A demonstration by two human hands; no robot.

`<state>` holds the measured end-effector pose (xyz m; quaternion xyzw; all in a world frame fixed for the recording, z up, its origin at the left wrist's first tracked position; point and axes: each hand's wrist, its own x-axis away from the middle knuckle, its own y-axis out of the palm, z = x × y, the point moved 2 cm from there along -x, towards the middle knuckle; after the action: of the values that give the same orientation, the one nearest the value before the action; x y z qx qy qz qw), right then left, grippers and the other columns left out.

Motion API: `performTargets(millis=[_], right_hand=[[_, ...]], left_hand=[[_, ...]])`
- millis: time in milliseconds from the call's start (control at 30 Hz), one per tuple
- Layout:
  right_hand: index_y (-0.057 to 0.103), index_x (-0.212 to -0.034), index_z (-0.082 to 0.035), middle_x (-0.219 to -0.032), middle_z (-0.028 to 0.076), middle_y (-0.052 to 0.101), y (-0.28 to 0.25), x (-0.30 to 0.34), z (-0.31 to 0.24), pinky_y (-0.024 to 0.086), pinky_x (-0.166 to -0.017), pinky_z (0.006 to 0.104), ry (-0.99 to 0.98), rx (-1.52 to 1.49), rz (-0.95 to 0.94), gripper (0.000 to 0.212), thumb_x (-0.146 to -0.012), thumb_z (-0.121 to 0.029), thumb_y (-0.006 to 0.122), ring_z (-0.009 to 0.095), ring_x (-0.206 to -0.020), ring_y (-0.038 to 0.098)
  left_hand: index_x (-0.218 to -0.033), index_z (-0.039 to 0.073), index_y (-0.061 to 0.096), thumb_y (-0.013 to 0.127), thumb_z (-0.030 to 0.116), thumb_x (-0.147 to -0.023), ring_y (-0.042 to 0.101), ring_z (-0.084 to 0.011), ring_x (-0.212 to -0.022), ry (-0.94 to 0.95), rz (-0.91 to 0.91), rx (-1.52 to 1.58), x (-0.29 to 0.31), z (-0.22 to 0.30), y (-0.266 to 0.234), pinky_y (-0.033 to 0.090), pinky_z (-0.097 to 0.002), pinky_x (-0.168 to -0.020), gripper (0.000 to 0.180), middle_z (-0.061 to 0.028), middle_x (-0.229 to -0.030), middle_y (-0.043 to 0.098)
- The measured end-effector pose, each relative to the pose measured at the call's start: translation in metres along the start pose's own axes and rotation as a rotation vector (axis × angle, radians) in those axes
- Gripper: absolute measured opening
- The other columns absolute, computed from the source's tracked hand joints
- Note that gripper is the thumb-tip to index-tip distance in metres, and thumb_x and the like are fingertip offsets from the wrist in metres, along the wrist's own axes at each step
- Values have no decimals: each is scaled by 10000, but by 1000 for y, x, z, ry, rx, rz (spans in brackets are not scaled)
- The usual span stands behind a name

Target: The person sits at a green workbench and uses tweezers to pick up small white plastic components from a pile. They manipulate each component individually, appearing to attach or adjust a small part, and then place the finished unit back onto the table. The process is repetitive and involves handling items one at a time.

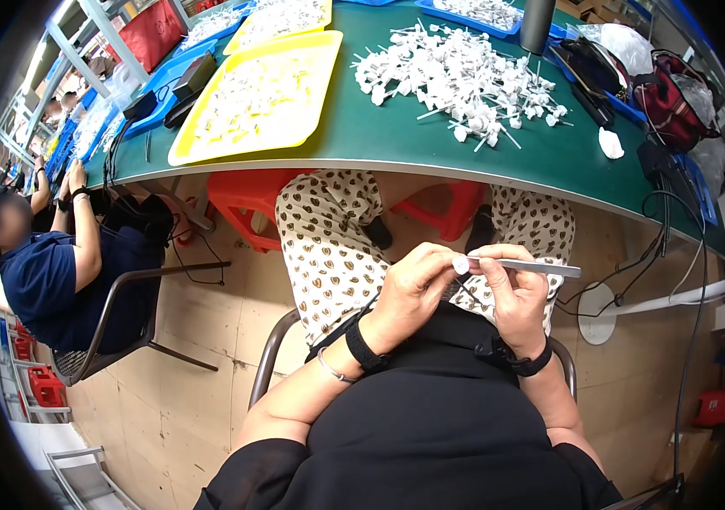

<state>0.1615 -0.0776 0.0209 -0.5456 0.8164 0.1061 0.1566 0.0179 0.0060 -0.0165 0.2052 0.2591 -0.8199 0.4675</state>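
- Head view: left hand (pixel 413 289) and right hand (pixel 515 293), above the lap, pinch a small white plastic part (pixel 462 264) on a thin metal rod (pixel 541 269)
- Part seems light, stiff; best held at its body; more parts (pixel 456 72) heaped on the green tabletop (pixel 396 136)

Small white part (pixel 461 264); slim metal tweezers (pixel 541 269)

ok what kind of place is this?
Likely a small-parts assembly workshop. A long green workbench holds a pile of small white plastic parts and yellow trays of more. The left hand and right hand hold a small white part and metal tweezers.
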Motion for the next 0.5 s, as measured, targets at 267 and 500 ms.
performTargets(millis=[267,500], right_hand=[[669,-1084,56,-987,100,727,-2,0,1,606,-854,287,-4,4,-8,103,-1026,-11,617,150,-907,723],[683,-1066,47,-975,85,725,-2,-1,2,594,-830,277,-8,-5,-6,92,-1019,-6,625,145,-895,715]], left_hand=[[-1072,44,708,723,-43,-884,704,-277,-843,22,8,11,1,-3,1,570,-344,-719,207,-109,-965,692],[-1084,43,711,724,-49,-880,701,-276,-840,12,10,20,2,-3,1,565,-346,-712,224,-108,-957,690]])
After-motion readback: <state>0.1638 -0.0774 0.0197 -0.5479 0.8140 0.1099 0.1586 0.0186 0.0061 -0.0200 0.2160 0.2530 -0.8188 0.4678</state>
